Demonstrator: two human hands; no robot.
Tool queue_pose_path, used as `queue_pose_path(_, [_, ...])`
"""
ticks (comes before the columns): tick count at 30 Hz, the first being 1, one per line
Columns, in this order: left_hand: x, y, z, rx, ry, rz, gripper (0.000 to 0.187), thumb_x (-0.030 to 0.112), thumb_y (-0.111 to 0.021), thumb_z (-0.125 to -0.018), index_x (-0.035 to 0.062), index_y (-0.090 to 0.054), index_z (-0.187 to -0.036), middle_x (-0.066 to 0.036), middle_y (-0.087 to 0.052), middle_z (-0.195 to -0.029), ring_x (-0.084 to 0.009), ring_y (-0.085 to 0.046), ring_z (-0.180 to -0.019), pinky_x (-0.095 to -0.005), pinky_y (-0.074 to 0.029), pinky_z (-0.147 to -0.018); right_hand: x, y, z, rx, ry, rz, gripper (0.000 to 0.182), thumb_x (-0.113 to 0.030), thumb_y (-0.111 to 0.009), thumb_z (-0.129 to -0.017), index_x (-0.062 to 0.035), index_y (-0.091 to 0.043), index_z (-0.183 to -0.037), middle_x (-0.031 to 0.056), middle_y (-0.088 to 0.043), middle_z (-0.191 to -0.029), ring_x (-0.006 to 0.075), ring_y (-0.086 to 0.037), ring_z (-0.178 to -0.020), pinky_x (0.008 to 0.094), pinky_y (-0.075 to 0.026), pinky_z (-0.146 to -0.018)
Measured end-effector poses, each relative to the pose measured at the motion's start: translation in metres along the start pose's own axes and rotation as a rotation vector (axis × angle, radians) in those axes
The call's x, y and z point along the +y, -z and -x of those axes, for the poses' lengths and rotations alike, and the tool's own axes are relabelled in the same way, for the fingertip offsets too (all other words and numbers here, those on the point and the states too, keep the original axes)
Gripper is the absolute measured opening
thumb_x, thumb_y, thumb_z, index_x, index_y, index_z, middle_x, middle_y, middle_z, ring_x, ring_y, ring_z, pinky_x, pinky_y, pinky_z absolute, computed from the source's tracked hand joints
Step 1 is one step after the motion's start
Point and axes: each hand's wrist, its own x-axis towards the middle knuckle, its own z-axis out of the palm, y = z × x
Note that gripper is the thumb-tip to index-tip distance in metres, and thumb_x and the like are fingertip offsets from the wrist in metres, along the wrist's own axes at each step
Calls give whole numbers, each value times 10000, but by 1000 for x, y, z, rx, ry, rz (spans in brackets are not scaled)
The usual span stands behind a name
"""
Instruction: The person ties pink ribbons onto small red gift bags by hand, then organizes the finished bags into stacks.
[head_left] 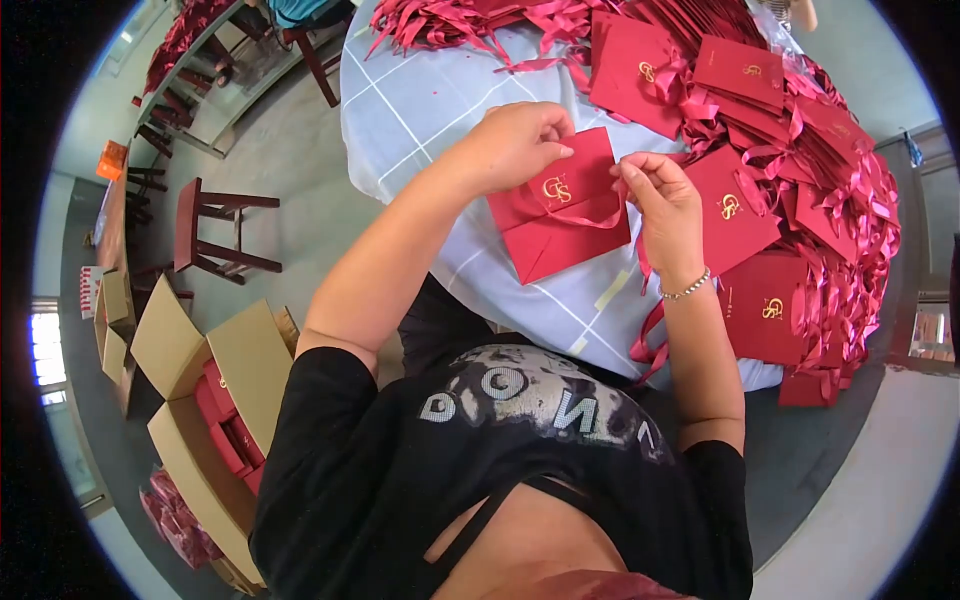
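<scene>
A red paper gift bag (pixel 575 255) with a gold monogram lies on the cloth-covered table in front of me, its folded base toward my body. My left hand (pixel 525 145) is closed at the bag's upper left edge, thumb and fingers curled around something partly hidden there. On the other side, my right hand (pixel 660 195) pinches a red ribbon (pixel 590 221) beside the bag's right edge. This ribbon loops across the bag's front below the monogram. Another length of ribbon (pixel 652 335) hangs down beneath my right hand over the table edge.
Many red bags (pixel 760 300) with ribbons are heaped on the right and far side of the table (pixel 400 110). An open cardboard box (pixel 190 470) holding red bags stands at my left. Beyond it are a wooden stool (pixel 190 225) and a bench.
</scene>
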Motion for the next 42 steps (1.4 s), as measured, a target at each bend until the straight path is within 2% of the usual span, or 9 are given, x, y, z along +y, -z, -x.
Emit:
queue_pose_path(9, [14, -5, 7, 58, -86, -52, 167, 52, -674, -855, -16, -653, -1007, -53, -670, -846, -123, -598, -780, -278, -498, -747, 1, 0, 8, -76, 39, 170, 115, -29, -616, -955, 30, -664, -1042, 71, -723, -974, 51, -595, -757, 181, -481, -692])
queue_pose_path(12, [20, -6, 10, 53, -98, -68, 199, 61, -683, -852, -17, -653, -1033, -65, -682, -869, -135, -611, -812, -287, -506, -761, -2, -8, 14, 2, 92, 312, 89, -12, -644, -925, 8, -701, -990, 58, -719, -915, 87, -608, -726, 213, -492, -671])
queue_pose_path(15, [25, -8, 12, 51, -127, -88, 206, 80, -690, -850, -4, -654, -1035, -78, -694, -891, -165, -631, -834, -302, -505, -786, 0, -11, 8, 32, 563, 592, 73, -6, -682, -882, -8, -722, -944, 64, -703, -853, 144, -636, -715, 259, -506, -655])
queue_pose_path(22, [39, -12, 22, 111, -225, -290, 181, 112, -665, -855, 40, -656, -1022, -106, -712, -904, -294, -675, -865, -490, -361, -1064, -5, -15, 11, 70, 359, 551, 104, -44, -719, -854, -5, -722, -950, 122, -699, -841, 191, -671, -728, 293, -522, -671])
queue_pose_path(25, [41, -17, 24, 130, -216, -334, 187, 102, -656, -856, 52, -660, -1036, -94, -717, -898, -281, -683, -860, -542, -291, -1113, -14, -15, 12, 65, 206, 537, 103, -74, -720, -855, -3, -724, -929, 135, -705, -840, 211, -679, -725, 303, -529, -677])
queue_pose_path(27, [44, -19, 27, 137, -222, -388, 190, 97, -652, -852, 55, -663, -1036, -102, -718, -924, -289, -681, -883, -543, -314, -1105, -18, -12, 9, 35, 181, 576, 115, -92, -722, -846, -2, -726, -918, 152, -710, -849, 240, -687, -728, 321, -535, -681])
queue_pose_path(34, [41, -28, 28, 210, -396, -446, 213, 78, -656, -824, 32, -660, -1032, -149, -704, -985, -330, -662, -959, -509, -403, -1052, -32, -21, 16, 86, 511, 917, 63, -69, -677, -799, -11, -696, -816, 172, -671, -797, 360, -655, -728, 431, -528, -667])
queue_pose_path(38, [40, -31, 27, 215, -384, -387, 210, 52, -667, -804, 8, -659, -1009, -161, -701, -962, -332, -674, -904, -419, -515, -851, -32, -23, 24, 85, 567, 1009, 47, -58, -653, -803, -21, -676, -786, 165, -652, -774, 365, -641, -706, 450, -516, -640])
queue_pose_path(42, [41, -33, 28, 152, -304, -281, 182, 33, -664, -795, 2, -661, -974, -174, -695, -896, -331, -682, -823, -379, -528, -719, -35, -18, 25, 20, 529, 956, 48, -52, -648, -798, -20, -682, -786, 169, -657, -781, 365, -644, -706, 444, -516, -630])
